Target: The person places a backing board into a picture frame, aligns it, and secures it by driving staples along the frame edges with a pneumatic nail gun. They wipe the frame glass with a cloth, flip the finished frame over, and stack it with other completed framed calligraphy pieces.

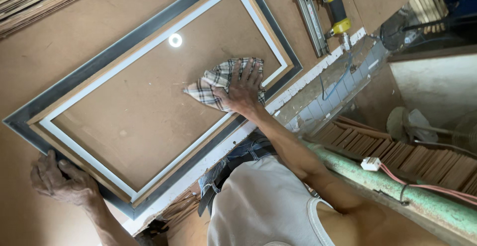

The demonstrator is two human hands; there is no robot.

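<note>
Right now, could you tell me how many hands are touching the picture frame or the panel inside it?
2. The right hand presses a checked cloth onto the panel inside the picture frame; the left hand grips the frame's corner at lower left.

Glossy glass in a matt wooden frame (149,42), woven checked cloth (213,84), rough fibreboard table (59,42).

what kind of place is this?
Probably a picture-framing or woodworking shop: a large frame lies on a worn bench, a yellow nail gun sits beside it, and moulding strips are stacked below.
</note>
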